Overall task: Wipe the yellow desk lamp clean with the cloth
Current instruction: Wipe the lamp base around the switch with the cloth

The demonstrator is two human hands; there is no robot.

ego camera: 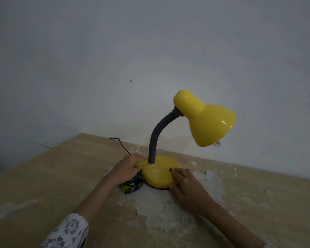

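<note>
The yellow desk lamp stands on the table with a round yellow base, a grey bendable neck and a yellow shade tilted to the right. My left hand grips a cloth, yellow at the top and dark-patterned below, and presses it against the left side of the base by the neck. My right hand rests with spread fingers on the right front of the base, holding it steady.
The wooden table has a worn top with white peeled patches around the lamp. A black power cord runs from the base to the back edge. A plain wall rises close behind.
</note>
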